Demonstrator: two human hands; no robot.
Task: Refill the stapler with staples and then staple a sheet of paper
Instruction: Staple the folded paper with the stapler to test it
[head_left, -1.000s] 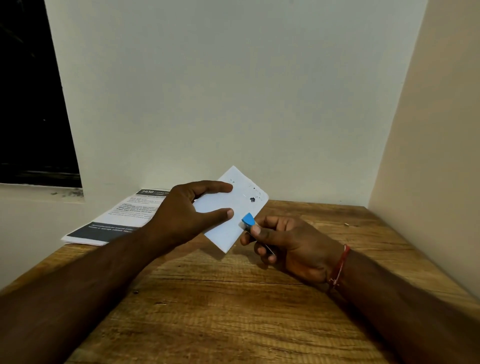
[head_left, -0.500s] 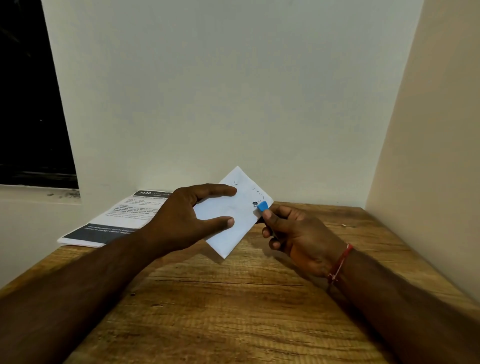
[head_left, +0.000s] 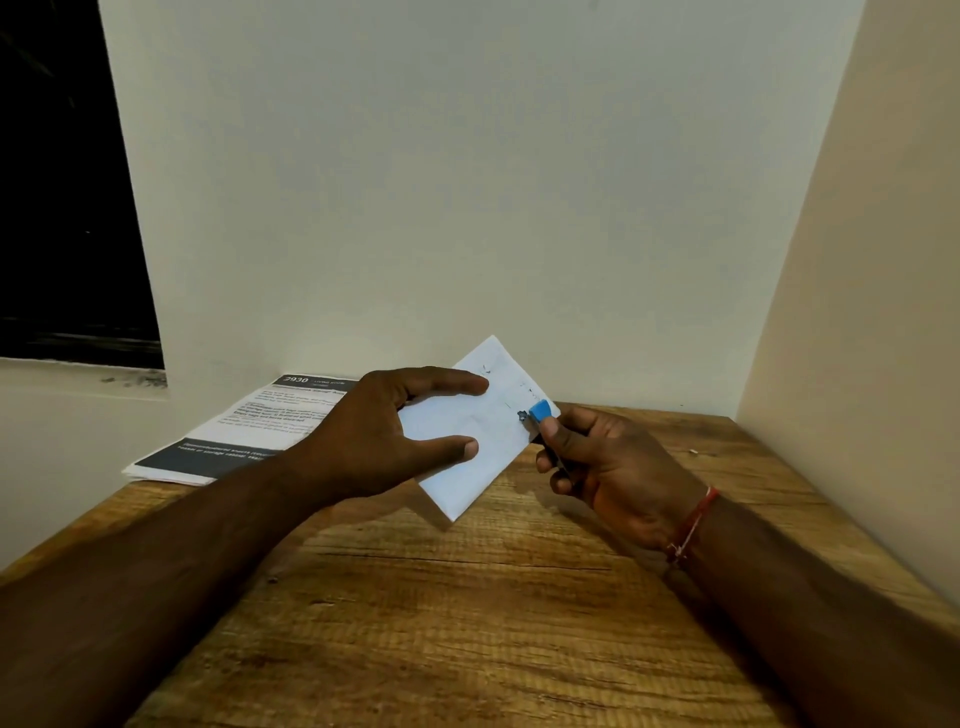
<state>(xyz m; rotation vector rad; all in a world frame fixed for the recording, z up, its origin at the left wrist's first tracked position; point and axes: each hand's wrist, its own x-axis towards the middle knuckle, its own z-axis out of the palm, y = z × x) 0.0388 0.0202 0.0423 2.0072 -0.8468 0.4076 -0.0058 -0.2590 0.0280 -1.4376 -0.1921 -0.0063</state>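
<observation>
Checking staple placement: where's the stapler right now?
In the head view, the stapler is right of centre, gripped in the right hand, its blue tip at the right edge of the folded paper held by the left hand.

Your left hand (head_left: 374, 431) holds the folded white sheet of paper (head_left: 467, 441) above the wooden table (head_left: 467, 623), thumb and forefinger spread across its face. Your right hand (head_left: 613, 467) grips the blue-tipped stapler (head_left: 540, 415), its tip at the sheet's right edge. 1 printed leaflet (head_left: 239, 431) lies at the table's far left.
</observation>
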